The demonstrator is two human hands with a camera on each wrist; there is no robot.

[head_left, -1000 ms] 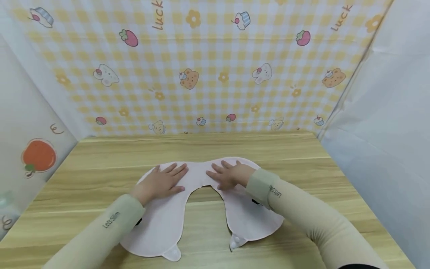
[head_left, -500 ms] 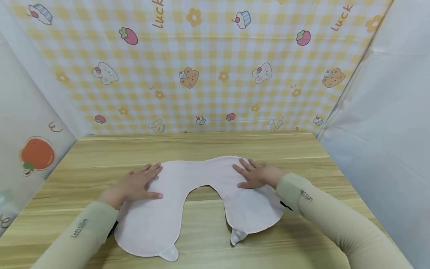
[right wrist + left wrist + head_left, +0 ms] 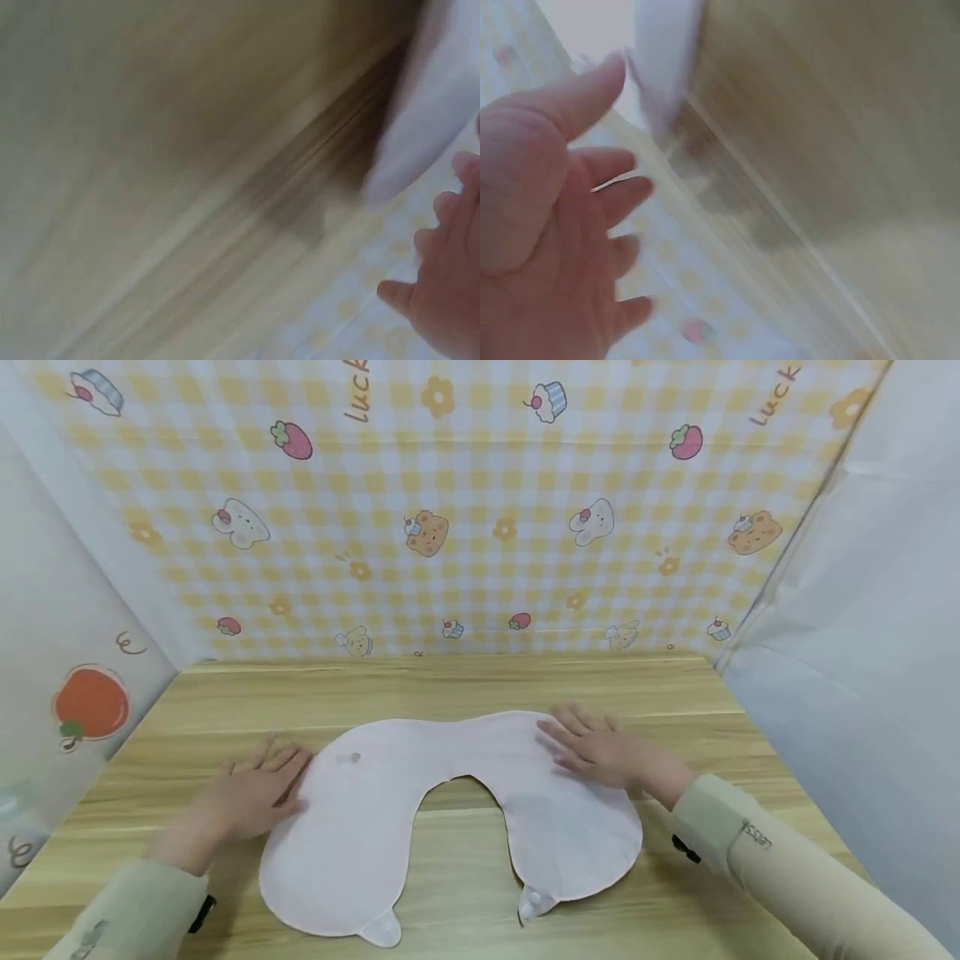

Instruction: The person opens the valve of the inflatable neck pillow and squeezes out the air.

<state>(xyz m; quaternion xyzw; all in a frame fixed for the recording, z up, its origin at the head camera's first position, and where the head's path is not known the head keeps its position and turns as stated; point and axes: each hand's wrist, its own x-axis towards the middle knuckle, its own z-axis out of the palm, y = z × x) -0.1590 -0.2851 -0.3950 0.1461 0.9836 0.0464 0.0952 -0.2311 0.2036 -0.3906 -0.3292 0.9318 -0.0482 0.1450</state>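
Note:
A pale pink, U-shaped neck pillow (image 3: 345, 835) lies on the wooden table, its two ends toward me. On its upper left lobe sits a small clear valve (image 3: 350, 758). Each end carries a little tab, one left tab (image 3: 384, 930) and one right tab (image 3: 534, 903) with a round snap. My left hand (image 3: 236, 806) is just off the pillow's left edge, fingers spread and holding nothing. Over the upper right edge hovers or rests my right hand (image 3: 603, 752), fingers loosely spread; contact cannot be told. In the left wrist view the left hand (image 3: 547, 195) has its fingers apart.
The wooden table (image 3: 457, 877) reaches back to a yellow checked backdrop (image 3: 480, 527) with cartoon prints. White sheets stand at both sides, a left sheet (image 3: 45, 593) with a red fruit print and a plain right sheet (image 3: 885, 635).
Both hands have slid outward from the pillow's middle, the left one leftward off its edge, the right one rightward. The valve, covered before, is now in sight. The pillow has hardly moved.

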